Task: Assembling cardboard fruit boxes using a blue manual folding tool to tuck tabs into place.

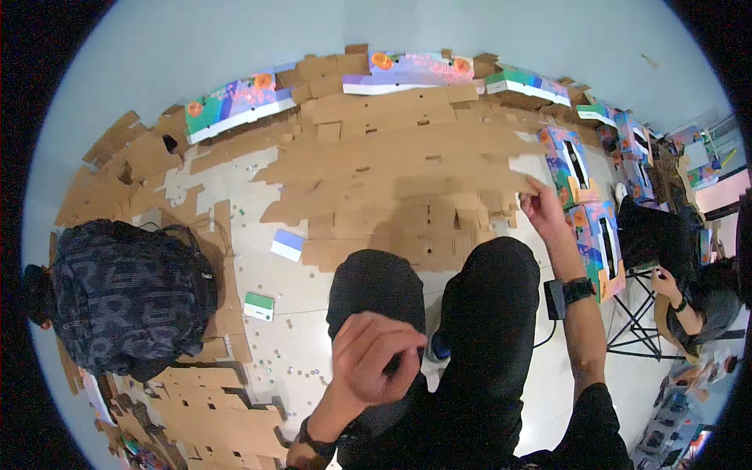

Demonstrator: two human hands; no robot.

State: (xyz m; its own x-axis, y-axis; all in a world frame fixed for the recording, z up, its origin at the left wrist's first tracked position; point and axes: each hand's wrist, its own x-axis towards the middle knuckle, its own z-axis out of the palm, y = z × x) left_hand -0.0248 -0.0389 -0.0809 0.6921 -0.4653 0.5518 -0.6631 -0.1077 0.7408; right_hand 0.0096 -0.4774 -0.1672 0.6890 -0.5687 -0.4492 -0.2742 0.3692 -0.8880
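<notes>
My left hand (376,359) hovers over my left knee, closed, with thumb and fingers curled into a ring. Whatever its fingertips may pinch is too small or hidden to make out. My right hand (542,207) reaches forward and right, its fingers loosely bent and apart, with nothing visible in them. Its fingertips are near the right edge of a large stack of flat brown cardboard (368,176) on the floor; I cannot tell whether they touch it. Beside that hand stands a colourful printed carton (568,163) with a dark slot, and a similar carton (597,243) is nearer me.
A black patterned backpack (133,294) rests at the left on cardboard. Printed cartons (409,70) line the far wall. A green-and-white box (258,306) and small round scraps lie on the tiles. At the right, another person (666,243) sits beside a black-legged stool (634,329).
</notes>
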